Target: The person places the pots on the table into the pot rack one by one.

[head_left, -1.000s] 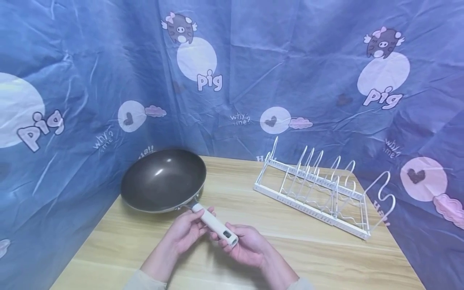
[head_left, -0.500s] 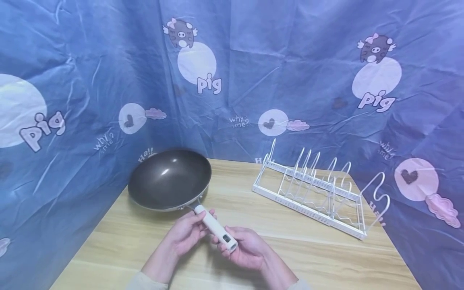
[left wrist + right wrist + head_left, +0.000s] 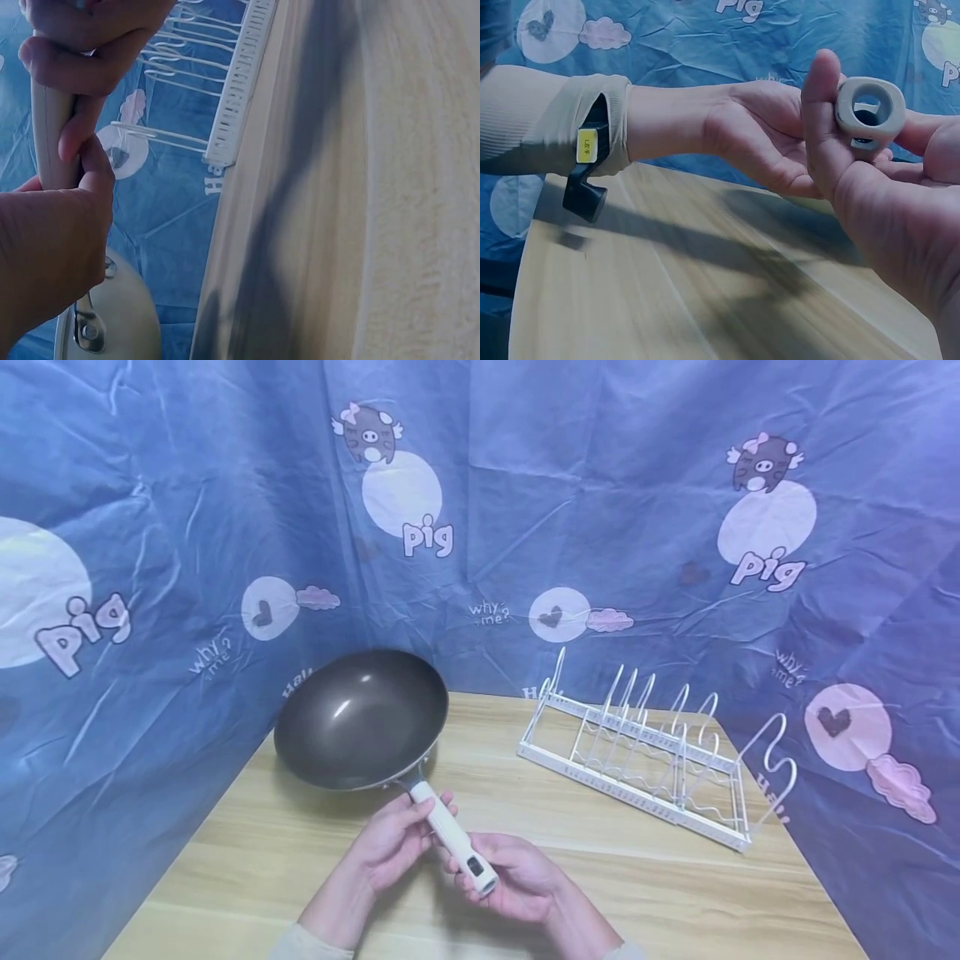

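A frying pan (image 3: 360, 727) with a deep dark inside and a pale handle (image 3: 450, 831) is held over the left part of the table, its inside turned up and toward me. My left hand (image 3: 393, 843) grips the handle near the pan body, thumb on top. Around the end of the handle, my right hand (image 3: 517, 872) curls its fingers. In the left wrist view, the pan's light underside (image 3: 127, 315) and its riveted bracket show below my left hand (image 3: 52, 232). The right wrist view looks at the handle's hollow end (image 3: 870, 112), held by my right hand (image 3: 885, 202).
A white wire rack (image 3: 637, 760) with several upright loops stands on the right of the wooden table (image 3: 600, 877). Blue printed cloth (image 3: 495, 510) hangs behind and at both sides. A small black device (image 3: 589, 187) is strapped to the left wrist.
The pan has come slightly right and tilted up more, its handle end dipping lower, with both hands staying on the handle. The rack and cloth have shifted a little left in the head view.
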A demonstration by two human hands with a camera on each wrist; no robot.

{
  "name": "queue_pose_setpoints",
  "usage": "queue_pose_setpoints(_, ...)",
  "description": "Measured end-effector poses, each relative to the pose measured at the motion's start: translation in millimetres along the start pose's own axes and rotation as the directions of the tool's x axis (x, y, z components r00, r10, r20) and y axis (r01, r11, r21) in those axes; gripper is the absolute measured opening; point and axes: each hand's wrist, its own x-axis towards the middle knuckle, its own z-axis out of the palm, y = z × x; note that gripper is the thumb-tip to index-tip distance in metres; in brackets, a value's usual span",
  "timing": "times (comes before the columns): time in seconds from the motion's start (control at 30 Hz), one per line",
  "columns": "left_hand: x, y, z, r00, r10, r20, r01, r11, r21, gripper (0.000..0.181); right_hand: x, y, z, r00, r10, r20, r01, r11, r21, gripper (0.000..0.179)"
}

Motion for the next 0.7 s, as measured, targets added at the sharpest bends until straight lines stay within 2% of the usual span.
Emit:
queue_pose_setpoints(0.17, -1.6, 2.2, 2.6, 1.0, 0.001, 0.011, -0.001, 1.0, 0.017, 0.052, -1.5, 2.4, -0.5, 1.0, 0.002, 0.005, -0.003, 1.0, 0.012, 0.052)
queue_pose_setpoints(0.33, -3.9, 2.9, 4.9, 1.0, 0.007, 0.023, -0.009, 0.997, 0.076, 0.054, -2.9, 5.6, -0.2, 1.0, 0.0, 0.024, -0.001, 0.999, 0.041, 0.053)
queue_pose_setpoints(0.6, -6.6, 5.3, 7.5, 0.995, 0.02, 0.101, -0.034, 0.99, 0.137, 0.064, -3.8, 4.8, 2.5, 0.99, 0.027, 0.137, -0.035, 0.997, 0.062, 0.05)
queue_pose_setpoints(0.7, -5.6, 4.8, 7.6, 0.993, 0.02, 0.118, -0.039, 0.987, 0.156, 0.066, -5.1, 6.3, 2.7, 0.988, 0.028, 0.154, -0.038, 0.997, 0.068, 0.051)
